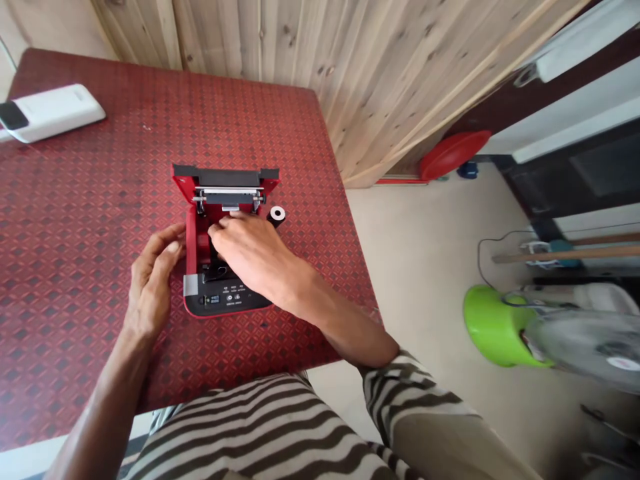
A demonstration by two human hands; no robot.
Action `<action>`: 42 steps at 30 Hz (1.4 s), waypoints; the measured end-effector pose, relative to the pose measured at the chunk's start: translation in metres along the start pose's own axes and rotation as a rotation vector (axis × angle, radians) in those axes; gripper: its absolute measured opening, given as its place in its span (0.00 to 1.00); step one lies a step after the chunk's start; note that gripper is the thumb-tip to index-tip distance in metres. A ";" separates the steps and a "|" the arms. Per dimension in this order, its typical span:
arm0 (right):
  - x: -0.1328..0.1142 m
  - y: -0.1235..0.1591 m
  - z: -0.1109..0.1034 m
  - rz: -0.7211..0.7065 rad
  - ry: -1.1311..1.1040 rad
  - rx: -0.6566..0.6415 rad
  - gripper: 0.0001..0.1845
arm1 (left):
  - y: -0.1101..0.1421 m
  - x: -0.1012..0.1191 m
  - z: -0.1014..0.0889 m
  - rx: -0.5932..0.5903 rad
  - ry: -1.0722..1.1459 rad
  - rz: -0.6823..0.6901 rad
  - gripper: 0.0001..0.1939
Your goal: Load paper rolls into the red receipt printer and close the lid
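Observation:
A red-and-black label printer (227,298) sits on the table with its lid (227,179) raised. The lid's underside shows a metal rod and a roller. My right hand (253,252) reaches into the open compartment, fingers bent down; their tips, and whatever they may hold, are hidden. Beside the printer's left wall is my left hand (156,270), loosely bent with thumb and fingers apart, the fingertips at the printer's side. A small black roll with a white core (277,214) stands just right of the printer, partly hidden behind it and my hand.
The red patterned table (100,207) holds a white power bank (57,113) at its far left. Wooden planks (300,47) rise behind it. On the floor at right are a green stool (493,327), a fan (595,347) and a red basin (453,155).

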State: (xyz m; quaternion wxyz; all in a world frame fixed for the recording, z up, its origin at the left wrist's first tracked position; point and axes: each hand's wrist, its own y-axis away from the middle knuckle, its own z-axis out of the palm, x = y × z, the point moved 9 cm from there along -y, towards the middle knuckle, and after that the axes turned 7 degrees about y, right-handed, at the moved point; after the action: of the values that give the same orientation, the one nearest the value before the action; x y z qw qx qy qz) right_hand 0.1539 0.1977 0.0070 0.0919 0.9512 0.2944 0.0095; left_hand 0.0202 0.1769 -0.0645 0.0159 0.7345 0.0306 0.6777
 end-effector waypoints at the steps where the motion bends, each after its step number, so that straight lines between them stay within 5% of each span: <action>1: -0.001 -0.003 0.000 -0.001 0.005 -0.017 0.17 | 0.000 -0.001 0.001 -0.005 0.000 0.001 0.26; 9: 0.003 0.010 -0.014 0.032 0.021 0.032 0.12 | 0.004 0.005 0.008 -0.026 0.033 -0.009 0.30; 16: 0.049 0.093 -0.053 0.124 -0.505 0.497 0.12 | 0.003 0.001 0.003 -0.013 -0.024 -0.025 0.30; 21: 0.105 0.143 0.007 0.356 -0.998 0.591 0.14 | 0.004 -0.003 0.002 0.005 -0.044 -0.028 0.30; 27: 0.105 0.123 0.073 0.399 -1.006 0.499 0.15 | 0.007 0.000 0.005 0.039 -0.067 -0.040 0.27; 36: 0.092 0.097 0.088 0.283 -1.021 0.392 0.21 | 0.007 0.005 0.004 0.078 -0.106 -0.051 0.26; 39: 0.102 0.105 0.087 0.276 -1.045 0.341 0.26 | 0.007 0.006 0.004 0.081 -0.112 -0.054 0.27; 42: 0.127 0.109 0.086 0.361 -1.019 0.386 0.17 | 0.006 0.005 0.005 0.078 -0.113 -0.066 0.27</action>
State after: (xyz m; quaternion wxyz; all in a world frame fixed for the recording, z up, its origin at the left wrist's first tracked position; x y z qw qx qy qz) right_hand 0.3263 0.1662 -0.0625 0.0437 0.8704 0.0423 -0.4886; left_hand 0.0256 0.1712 -0.0594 0.0114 0.7703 0.0804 0.6325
